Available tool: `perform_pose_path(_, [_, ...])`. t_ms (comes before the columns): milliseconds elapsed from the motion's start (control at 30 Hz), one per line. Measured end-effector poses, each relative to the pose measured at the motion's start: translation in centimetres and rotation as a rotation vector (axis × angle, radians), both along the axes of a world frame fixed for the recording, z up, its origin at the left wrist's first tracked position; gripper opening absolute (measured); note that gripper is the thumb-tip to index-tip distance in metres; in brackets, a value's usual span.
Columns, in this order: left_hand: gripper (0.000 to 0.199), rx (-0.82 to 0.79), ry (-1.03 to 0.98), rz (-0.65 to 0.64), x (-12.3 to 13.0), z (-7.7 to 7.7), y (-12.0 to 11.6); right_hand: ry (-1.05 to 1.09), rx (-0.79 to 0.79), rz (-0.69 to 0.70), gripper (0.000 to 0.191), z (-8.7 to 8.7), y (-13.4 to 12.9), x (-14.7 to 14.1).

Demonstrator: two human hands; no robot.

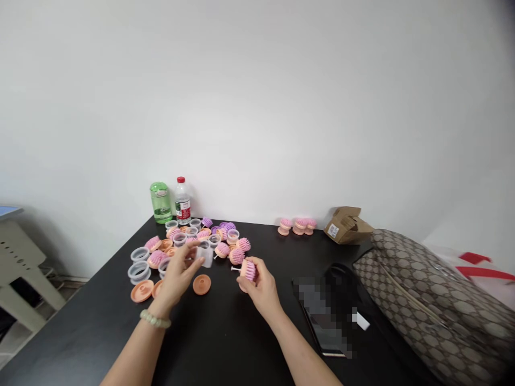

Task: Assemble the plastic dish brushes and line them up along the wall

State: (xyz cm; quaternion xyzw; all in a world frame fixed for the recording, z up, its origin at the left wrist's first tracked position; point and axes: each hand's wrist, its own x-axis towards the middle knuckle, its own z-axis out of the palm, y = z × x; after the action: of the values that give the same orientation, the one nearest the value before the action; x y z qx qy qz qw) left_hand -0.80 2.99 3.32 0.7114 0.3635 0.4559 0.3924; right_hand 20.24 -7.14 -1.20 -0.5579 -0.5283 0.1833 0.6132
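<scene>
Nearest you, your left hand (177,274) and right hand (260,289) reach in from either side, apart from each other. Your right fingers are closed around a pink brush (248,271): its bristles face right, and its thin stem (235,268) sticks out to the left. That long axis runs roughly sideways, aimed across the gap towards your other hand rather than straight away from you.

Between your hands, an orange disc (201,284) lies on the black table (225,332), nearer your left. Just beyond it, your left thumb and fingertips pinch a clear cup (205,257), left of the stem's tip and slightly farther out; the two don't touch. Which way the cup's mouth faces, you can't tell for sure.

Farther off, past your left hand, lie loose pink brushes (237,255) and clear rings (139,271). Farther still, right of them, pink-topped pieces (299,226) stand by the wall (257,134).
</scene>
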Motion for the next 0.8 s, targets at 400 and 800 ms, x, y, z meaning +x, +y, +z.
perform_pose_path(400, [0.047,-0.581,-0.362,-0.510,2.6,-0.6,-3.1,-0.209,0.189,0.002,0.036,0.6,-1.1,-0.3])
perform_pose_path(800, [0.052,-0.534,-0.253,-0.533,2.9,-1.3,-3.0,-0.284,0.172,0.113,0.041,1.2,-1.4,-0.6])
